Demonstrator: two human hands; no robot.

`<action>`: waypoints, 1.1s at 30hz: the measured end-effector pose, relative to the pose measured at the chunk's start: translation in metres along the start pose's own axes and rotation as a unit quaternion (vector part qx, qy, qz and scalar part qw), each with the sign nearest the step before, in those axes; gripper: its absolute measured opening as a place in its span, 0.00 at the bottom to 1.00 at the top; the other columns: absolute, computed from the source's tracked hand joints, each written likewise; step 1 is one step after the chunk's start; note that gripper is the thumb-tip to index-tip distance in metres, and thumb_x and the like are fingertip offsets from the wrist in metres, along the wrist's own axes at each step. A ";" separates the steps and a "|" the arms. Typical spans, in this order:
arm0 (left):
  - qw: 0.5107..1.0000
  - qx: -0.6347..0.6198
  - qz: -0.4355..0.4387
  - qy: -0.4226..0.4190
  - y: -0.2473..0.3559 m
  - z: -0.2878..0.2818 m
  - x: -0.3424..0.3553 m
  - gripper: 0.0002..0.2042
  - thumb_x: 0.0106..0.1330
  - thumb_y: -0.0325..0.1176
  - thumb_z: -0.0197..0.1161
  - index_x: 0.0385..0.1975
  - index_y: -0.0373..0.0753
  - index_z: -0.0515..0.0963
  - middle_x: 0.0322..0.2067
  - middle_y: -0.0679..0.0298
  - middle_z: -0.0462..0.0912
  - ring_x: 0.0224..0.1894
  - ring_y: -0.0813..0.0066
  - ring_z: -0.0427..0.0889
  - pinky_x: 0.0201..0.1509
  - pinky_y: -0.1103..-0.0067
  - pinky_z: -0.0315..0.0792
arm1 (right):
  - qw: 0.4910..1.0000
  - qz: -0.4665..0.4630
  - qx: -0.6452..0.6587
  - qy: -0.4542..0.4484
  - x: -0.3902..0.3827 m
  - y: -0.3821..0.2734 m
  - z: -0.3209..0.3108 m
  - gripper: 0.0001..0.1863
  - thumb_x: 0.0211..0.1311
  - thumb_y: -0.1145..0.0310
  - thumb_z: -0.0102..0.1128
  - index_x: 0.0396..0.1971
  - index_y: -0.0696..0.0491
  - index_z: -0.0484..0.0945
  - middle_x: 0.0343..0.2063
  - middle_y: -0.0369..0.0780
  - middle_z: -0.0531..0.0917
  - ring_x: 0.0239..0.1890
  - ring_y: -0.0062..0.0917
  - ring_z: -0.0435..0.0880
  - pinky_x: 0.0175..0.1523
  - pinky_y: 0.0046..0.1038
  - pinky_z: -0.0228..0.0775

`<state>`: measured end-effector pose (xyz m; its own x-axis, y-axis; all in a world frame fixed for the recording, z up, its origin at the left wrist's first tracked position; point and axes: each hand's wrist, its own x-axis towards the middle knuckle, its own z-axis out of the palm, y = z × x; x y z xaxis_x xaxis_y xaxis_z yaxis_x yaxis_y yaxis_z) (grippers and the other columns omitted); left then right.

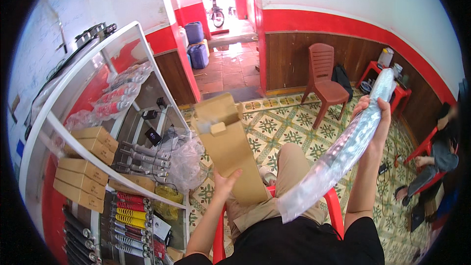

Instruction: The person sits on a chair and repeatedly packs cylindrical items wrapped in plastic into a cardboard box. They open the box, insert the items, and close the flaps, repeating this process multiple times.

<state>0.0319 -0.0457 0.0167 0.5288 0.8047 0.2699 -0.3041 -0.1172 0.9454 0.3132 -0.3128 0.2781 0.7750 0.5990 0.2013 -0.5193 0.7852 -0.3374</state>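
Note:
A long, narrow brown cardboard box stands tilted over my lap, its flaps open at the far end. My left hand grips it by the lower left side, thumb on the front face and the other fingers mostly hidden behind. Raised to the right, my right hand is closed around the upper part of a long object in clear bubble wrap. This bundle slants from upper right down toward my lap, apart from the box. The wrap blurs what is inside.
At left, a white-framed shelf holds small cartons, coil-spring shock absorbers and plastic-wrapped parts. A brown plastic chair stands ahead on patterned tiles, near a red table. Another person sits at far right. A doorway opens ahead.

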 end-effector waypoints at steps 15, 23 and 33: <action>0.989 0.112 0.093 -0.030 0.032 0.057 -0.048 0.34 0.46 0.37 0.83 0.50 0.36 0.70 0.43 0.56 0.81 0.47 0.67 0.82 0.51 0.72 0.76 | 0.910 -0.164 -0.184 -0.333 0.029 -0.084 0.128 0.17 0.59 0.72 0.59 0.43 0.64 0.65 0.37 0.45 0.70 0.42 0.30 0.73 0.55 0.29 0.69; 0.987 0.118 0.098 -0.047 0.026 0.065 -0.050 0.35 0.45 0.40 0.84 0.51 0.37 0.70 0.44 0.56 0.80 0.48 0.64 0.81 0.51 0.71 0.75 | 0.823 -0.231 -0.321 -0.408 0.000 -0.041 0.160 0.28 0.56 0.63 0.59 0.54 0.60 0.63 0.38 0.42 0.71 0.42 0.28 0.75 0.57 0.30 0.69; 0.983 0.152 0.083 -0.060 0.027 0.063 -0.055 0.33 0.47 0.35 0.83 0.50 0.38 0.68 0.44 0.61 0.79 0.49 0.74 0.79 0.54 0.74 0.73 | 0.773 -0.187 -0.327 -0.511 0.001 0.021 0.165 0.34 0.53 0.57 0.60 0.57 0.59 0.62 0.36 0.41 0.72 0.37 0.26 0.77 0.51 0.30 0.72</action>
<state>0.0448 -0.1297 0.0389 0.5878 0.6869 0.4274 -0.1522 -0.4249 0.8923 0.2442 -0.2701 0.4229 -0.0358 0.4240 0.9050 0.2243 0.8859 -0.4061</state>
